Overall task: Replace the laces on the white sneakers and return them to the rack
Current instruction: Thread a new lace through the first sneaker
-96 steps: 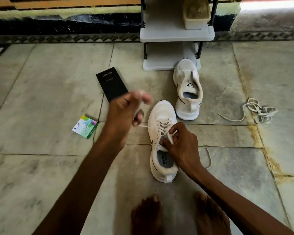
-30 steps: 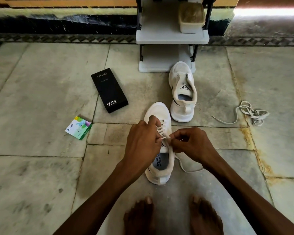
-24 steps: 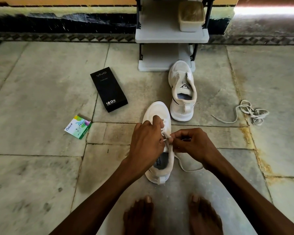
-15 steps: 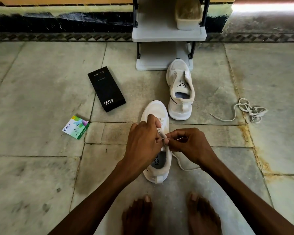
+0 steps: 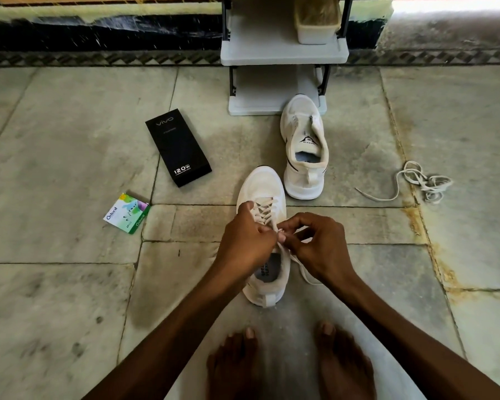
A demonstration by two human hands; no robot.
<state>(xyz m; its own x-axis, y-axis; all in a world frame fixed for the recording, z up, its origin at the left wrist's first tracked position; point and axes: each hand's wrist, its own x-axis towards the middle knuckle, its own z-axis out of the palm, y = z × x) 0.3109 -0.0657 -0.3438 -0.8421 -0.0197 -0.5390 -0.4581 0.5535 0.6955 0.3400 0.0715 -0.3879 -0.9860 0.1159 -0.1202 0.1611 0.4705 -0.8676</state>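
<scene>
We see both hands together over the near white sneaker (image 5: 261,183), mid-floor, toe pointing at the far edge, heel just ahead of two bare feet (image 5: 234,362) at the near edge. Left hand (image 5: 243,241): fingers curled, pinching the lace (image 5: 264,207) at the top of the crisscross. Right hand (image 5: 321,249): thumb and forefinger pinching the same lace right beside the left's fingertips; the hands touch or nearly touch, we can't tell which. One slack run of lace drops off the shoe's right side to the floor (image 5: 70,284) under the right wrist. Second white sneaker (image 5: 303,148) sits just beyond and right of the first, apart from it, toe at the bottom shelf of the rack (image 5: 280,53) on the far edge. Beige tub (image 5: 316,21) on the rack's upper shelf. Loose lace (image 5: 419,183) bunched toward the right edge, well apart from both shoes. Black box (image 5: 178,150) left of the shoes; small green packet (image 5: 127,213) nearer the left edge
</scene>
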